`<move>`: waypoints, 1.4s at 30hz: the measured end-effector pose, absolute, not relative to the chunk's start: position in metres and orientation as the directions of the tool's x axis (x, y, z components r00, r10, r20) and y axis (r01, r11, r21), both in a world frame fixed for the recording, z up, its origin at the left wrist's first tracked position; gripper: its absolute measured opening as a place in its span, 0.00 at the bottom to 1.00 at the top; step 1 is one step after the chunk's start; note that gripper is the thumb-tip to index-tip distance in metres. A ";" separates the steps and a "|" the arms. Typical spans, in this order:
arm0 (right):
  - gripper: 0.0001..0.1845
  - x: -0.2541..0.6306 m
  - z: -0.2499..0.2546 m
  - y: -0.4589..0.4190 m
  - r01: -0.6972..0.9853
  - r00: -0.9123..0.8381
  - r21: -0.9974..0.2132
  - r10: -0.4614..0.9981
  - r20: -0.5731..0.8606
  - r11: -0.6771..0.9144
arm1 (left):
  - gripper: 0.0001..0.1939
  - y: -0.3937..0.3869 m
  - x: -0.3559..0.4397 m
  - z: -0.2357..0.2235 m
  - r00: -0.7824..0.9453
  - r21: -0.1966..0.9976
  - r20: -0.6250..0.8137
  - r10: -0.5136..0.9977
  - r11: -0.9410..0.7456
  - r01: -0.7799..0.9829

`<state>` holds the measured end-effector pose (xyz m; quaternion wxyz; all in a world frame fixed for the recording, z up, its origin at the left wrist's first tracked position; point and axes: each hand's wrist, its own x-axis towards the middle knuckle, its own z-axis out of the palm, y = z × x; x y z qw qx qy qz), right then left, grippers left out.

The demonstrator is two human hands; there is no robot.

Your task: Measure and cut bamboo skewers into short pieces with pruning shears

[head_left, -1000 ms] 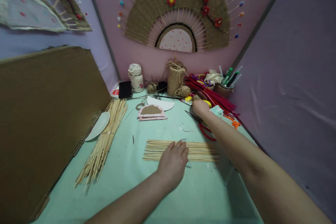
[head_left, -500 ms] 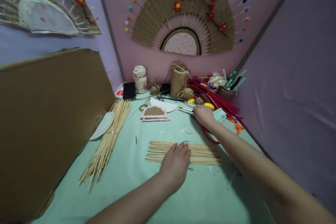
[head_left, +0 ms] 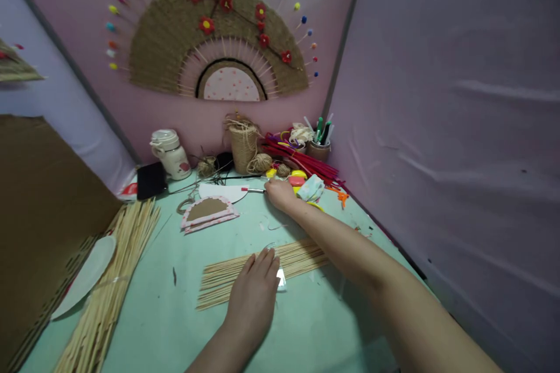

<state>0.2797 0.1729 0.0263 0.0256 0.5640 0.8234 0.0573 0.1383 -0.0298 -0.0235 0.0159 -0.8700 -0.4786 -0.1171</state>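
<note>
Our left hand (head_left: 252, 294) lies open and flat on the thin sticks (head_left: 298, 256); our right hand (head_left: 280, 193) is curled at the red-tipped tool (head_left: 254, 190); we cannot tell if it grips; these sticks lie across the green table (head_left: 161, 326).

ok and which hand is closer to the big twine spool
Right. The right hand is in front of the twine spool, slightly rightward; the left hand is farther off, resting on the thin sticks.

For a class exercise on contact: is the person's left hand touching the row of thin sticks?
Touching. The head view shows the left hand laid across the thin sticks, its fingers flat over them.
</note>
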 end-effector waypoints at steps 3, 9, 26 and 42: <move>0.18 0.304 0.036 0.175 0.912 -0.394 0.127 0.919 0.009 0.390 | 0.21 -0.029 0.138 -0.026 0.520 0.086 0.232 0.822 -0.550 0.831; 0.23 0.372 0.054 0.175 0.873 -0.451 0.124 0.877 -0.167 0.472 | 0.21 -0.029 0.139 -0.023 0.519 0.063 0.240 0.820 -0.547 0.835; 0.16 0.419 0.065 0.187 0.980 -0.187 -0.053 0.981 0.059 0.191 | 0.20 -0.029 0.139 -0.022 0.538 0.008 0.256 0.803 -0.559 0.829; 0.17 0.437 0.095 0.275 0.929 0.358 -0.216 0.882 0.307 -0.302 | 0.19 -0.027 0.136 -0.033 0.524 0.021 0.385 0.760 -0.575 0.818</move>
